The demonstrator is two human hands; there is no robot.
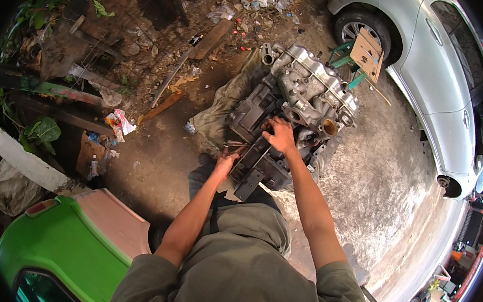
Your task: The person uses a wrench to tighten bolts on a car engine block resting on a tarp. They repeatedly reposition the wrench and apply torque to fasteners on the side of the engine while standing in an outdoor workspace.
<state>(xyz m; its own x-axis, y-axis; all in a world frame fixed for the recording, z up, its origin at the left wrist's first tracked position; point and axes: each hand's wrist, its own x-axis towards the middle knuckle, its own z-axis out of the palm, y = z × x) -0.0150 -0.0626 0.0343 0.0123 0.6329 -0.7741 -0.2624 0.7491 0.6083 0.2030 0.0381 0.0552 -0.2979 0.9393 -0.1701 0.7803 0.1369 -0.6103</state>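
Note:
A silver and dark metal engine (299, 70) rests on the ground in front of me, on or beside a crumpled tarp (215, 120). My right hand (280, 132) reaches onto its dark middle section, fingers bent; what the fingertips grip is hidden. My left hand (226, 162) is closed at the engine's left edge, by a dark bracket, around something slender that is too small to make out. A dark metal plate (247, 183) sticks out toward my body, between my forearms.
A silver car (429, 69) stands at right, with cardboard (365, 53) on a green support beside it. A green and pink car body (58, 244) is at lower left. Planks (210, 40), rubble, litter (120, 123), plants and a low white wall (20, 153) line the left.

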